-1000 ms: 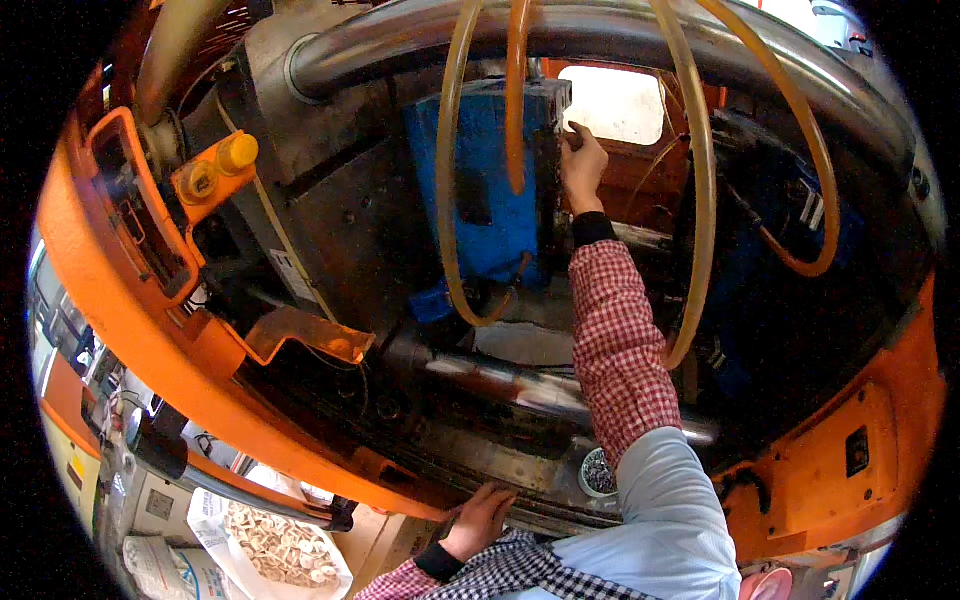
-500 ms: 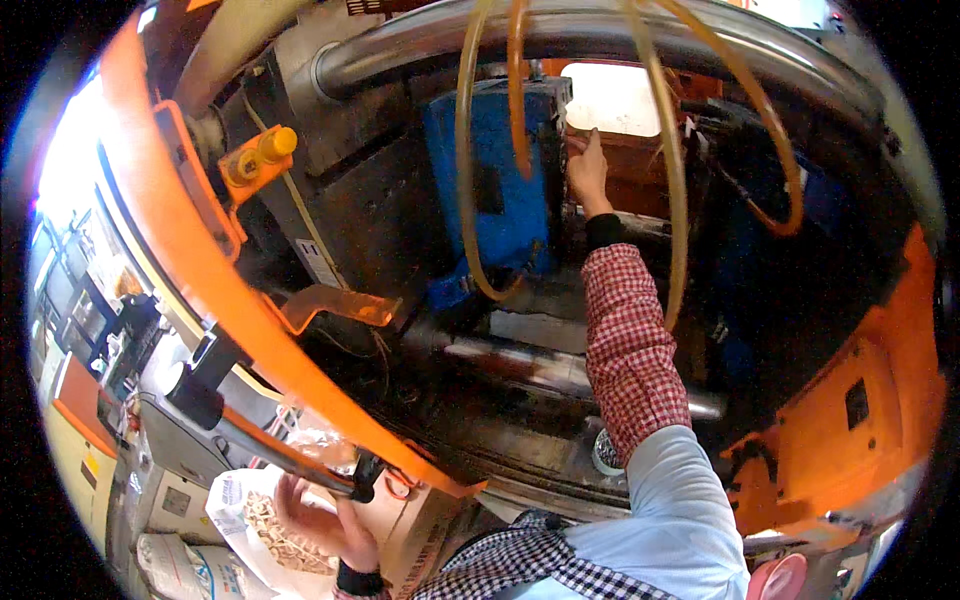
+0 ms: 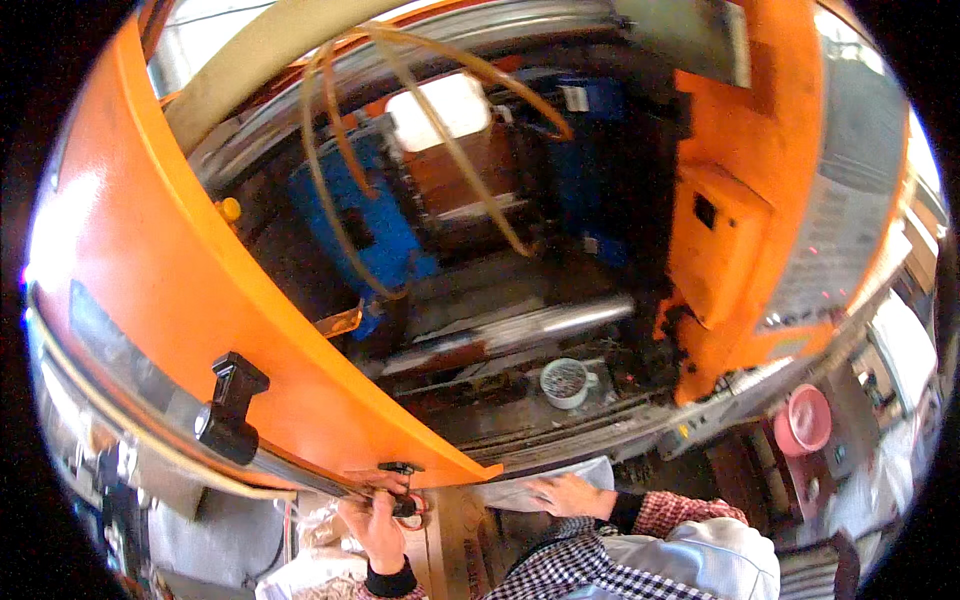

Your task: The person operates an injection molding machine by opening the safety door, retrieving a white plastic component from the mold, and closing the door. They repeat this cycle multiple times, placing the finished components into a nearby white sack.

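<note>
My left hand (image 3: 378, 530) has its fingers curled around the lower end of the door handle (image 3: 305, 472), a bar with black mounts on an orange machine door (image 3: 330, 400). My right hand (image 3: 572, 495) is low in front of the machine, fingers stretched out and apart. It is over or against a pale, translucent sheet or bag (image 3: 515, 493); whether it touches is unclear. Inside the machine are a blue mould block (image 3: 375, 240), several looped hoses (image 3: 310, 150) and a bright white panel (image 3: 440, 110) behind.
A light-coloured mug (image 3: 567, 385) with dark contents stands on the machine's lower ledge. At right is an orange housing (image 3: 725, 240), with a pink bucket (image 3: 803, 420) below. A cardboard box (image 3: 460, 540) and a white bag of small pale pieces (image 3: 320, 580) are near my left hand.
My right hand has come out of the machine and down to the front. My left hand has gone from above the bag to the door handle. The door covers more of the yellow knob; the view has shifted.
</note>
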{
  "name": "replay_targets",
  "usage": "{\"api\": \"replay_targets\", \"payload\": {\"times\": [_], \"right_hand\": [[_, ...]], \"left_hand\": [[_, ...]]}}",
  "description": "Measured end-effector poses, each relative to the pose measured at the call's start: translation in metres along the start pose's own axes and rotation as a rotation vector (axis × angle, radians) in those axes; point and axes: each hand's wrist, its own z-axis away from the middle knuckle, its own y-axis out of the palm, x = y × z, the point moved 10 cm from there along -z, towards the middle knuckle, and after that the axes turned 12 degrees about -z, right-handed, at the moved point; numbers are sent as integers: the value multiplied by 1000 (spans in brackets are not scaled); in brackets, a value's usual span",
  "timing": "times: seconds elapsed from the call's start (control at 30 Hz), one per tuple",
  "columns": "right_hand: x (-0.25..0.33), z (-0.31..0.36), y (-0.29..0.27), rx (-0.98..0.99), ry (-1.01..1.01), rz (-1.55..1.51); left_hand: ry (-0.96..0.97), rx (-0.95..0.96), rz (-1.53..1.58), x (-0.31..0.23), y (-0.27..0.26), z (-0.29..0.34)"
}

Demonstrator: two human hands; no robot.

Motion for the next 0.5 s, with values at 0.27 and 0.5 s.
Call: {"api": "replay_targets", "payload": {"times": [0.27,0.5], "right_hand": [[-35,90,61,394,224,111],[-39,69,33,-50,-18,-184]], "left_hand": [[-33,720,72,-19,136,42],[81,992,8,-23,261,83]]}}
